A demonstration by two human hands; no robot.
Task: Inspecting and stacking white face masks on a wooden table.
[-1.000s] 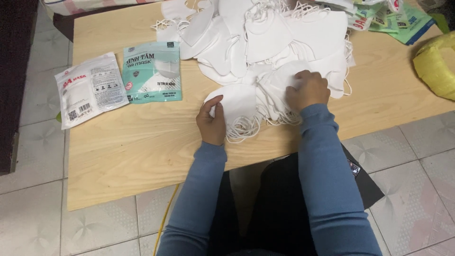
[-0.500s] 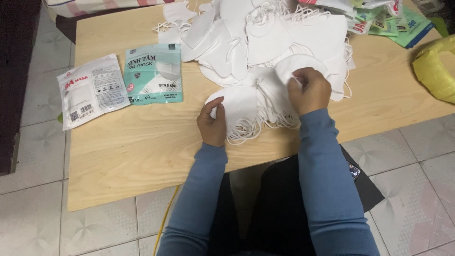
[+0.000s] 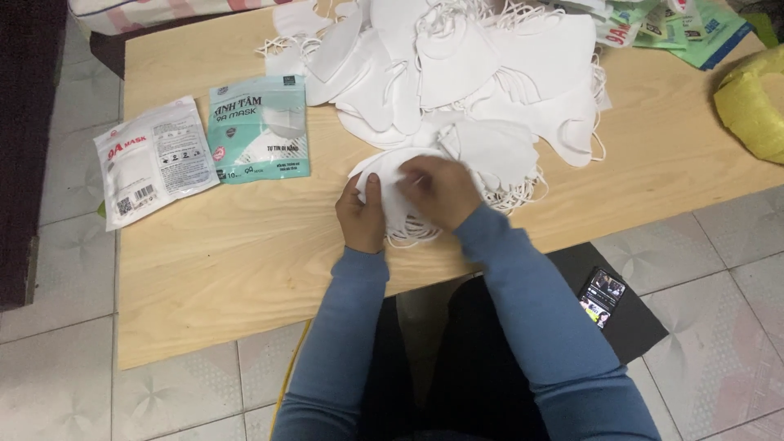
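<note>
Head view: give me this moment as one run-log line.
left hand: holds small mask stack | right hand: on stack top | mask pile: behind | teal packet, white packet: left on table

place: probably home packing spot | low wooden table (image 3: 245,269) | tiled floor (image 3: 719,327) | heaped white masks (image 3: 490,73)

head view, looking steeply down, table (image 3: 204,269) close

Even, soft indoor light falls on the wooden table (image 3: 204,269); shadows stay faint. The white masks (image 3: 457,73) appear nearly washed out. The upper-left corner is dark; focus is slightly soft.
</note>
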